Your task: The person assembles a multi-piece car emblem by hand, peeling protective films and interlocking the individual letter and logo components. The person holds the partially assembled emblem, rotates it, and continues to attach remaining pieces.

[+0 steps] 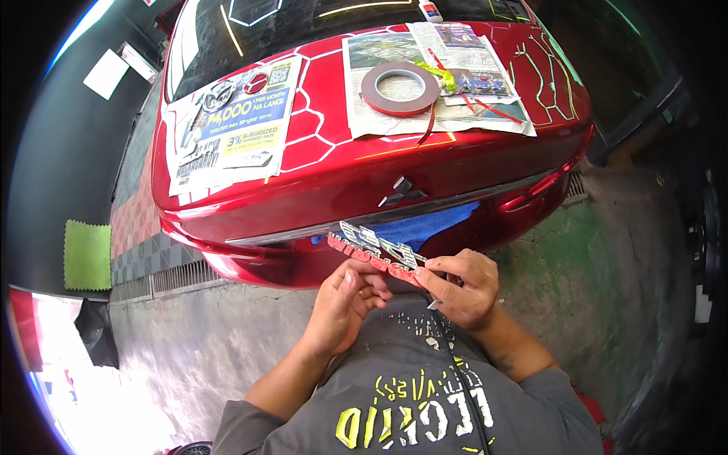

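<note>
A chrome lettering emblem [379,248] with red-faced strips along its underside is held up in front of my body, slanting down to the right. My right hand [461,288] pinches its right end between thumb and fingers. Just below the emblem's left half is my left hand [345,307], its fingers curled and thumb drawn in close to them. Whether a small piece is between those fingertips I cannot make out. Beyond the emblem, a blue cloth [432,227] lies over the rear bumper of a red car [318,199].
A newspaper sheet [364,53] on the trunk lid carries a tape roll [379,108], red strips and a yellow-green piece [447,78]. Another printed sheet [262,114] bears a round chrome badge [218,97] and a red badge [255,83]. A small bottle [430,10] stands farther back.
</note>
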`<state>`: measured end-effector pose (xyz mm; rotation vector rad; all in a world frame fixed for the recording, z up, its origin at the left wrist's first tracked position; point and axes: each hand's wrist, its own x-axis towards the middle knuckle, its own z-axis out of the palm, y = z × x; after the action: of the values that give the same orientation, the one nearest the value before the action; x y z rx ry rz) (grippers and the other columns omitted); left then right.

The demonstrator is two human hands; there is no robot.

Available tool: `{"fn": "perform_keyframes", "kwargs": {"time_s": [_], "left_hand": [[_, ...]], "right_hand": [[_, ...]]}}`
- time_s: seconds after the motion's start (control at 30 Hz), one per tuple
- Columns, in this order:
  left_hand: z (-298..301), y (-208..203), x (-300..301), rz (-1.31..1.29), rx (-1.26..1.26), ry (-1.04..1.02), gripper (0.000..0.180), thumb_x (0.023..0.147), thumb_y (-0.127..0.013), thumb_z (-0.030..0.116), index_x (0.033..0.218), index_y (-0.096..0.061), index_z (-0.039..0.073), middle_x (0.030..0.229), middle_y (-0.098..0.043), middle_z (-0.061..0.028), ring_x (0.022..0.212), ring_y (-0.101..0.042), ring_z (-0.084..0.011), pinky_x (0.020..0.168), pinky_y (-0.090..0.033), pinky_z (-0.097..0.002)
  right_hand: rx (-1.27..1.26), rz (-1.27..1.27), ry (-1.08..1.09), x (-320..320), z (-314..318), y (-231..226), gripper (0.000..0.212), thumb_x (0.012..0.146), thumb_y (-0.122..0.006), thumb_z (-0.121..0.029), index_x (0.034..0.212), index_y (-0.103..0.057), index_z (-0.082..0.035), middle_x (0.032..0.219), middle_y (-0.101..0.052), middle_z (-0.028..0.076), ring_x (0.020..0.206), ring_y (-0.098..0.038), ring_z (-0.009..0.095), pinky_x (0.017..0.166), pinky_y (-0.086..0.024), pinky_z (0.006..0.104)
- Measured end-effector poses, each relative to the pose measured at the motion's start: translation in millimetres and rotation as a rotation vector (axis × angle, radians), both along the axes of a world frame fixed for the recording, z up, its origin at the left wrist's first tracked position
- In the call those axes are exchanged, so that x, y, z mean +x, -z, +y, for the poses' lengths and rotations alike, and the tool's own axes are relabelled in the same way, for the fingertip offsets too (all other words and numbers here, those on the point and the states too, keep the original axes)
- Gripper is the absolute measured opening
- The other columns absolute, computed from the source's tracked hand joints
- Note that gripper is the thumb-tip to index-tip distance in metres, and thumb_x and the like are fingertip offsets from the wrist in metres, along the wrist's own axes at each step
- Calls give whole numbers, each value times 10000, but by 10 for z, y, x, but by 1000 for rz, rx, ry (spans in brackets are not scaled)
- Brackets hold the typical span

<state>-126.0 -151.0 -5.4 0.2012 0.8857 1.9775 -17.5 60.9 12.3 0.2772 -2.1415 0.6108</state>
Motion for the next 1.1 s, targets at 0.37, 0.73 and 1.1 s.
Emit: {"fn": "perform_keyframes", "kwargs": {"time_s": [0.37, 0.73, 1.1], "left_hand": [[161, -262, 30, 250, -252, -169, 162, 999, -631, 75, 1122, -640, -31, 994, -735, -167, 855, -734, -222, 722, -579, -285], [236, -317, 71, 248, -270, -146, 171, 962, -688, 66, 1102, -658, -29, 1008, -736, -128, 877, -720, -185, 729, -554, -282], [278, -250, 130, 281, -272, -74, 193, 950, -685, 53, 1117, -682, -44, 1020, -742, -145, 881, -710, -187, 771, -564, -302]], "right_hand": [[-754, -230, 40, 38, -45, 49, 207, 902, -696, 24, 1106, -700, -10, 914, -688, 79, 776, -661, 123, 654, -522, 257], [-1259, -609, -323, 110, -134, 29, 132, 959, -684, -42, 1063, -692, 38, 918, -714, 48, 801, -628, 57, 717, -502, 207], [-1372, -581, -368, 11, -204, -24, 104, 979, -668, -53, 999, -693, 46, 909, -734, 88, 828, -699, 106, 778, -597, 240]]}}
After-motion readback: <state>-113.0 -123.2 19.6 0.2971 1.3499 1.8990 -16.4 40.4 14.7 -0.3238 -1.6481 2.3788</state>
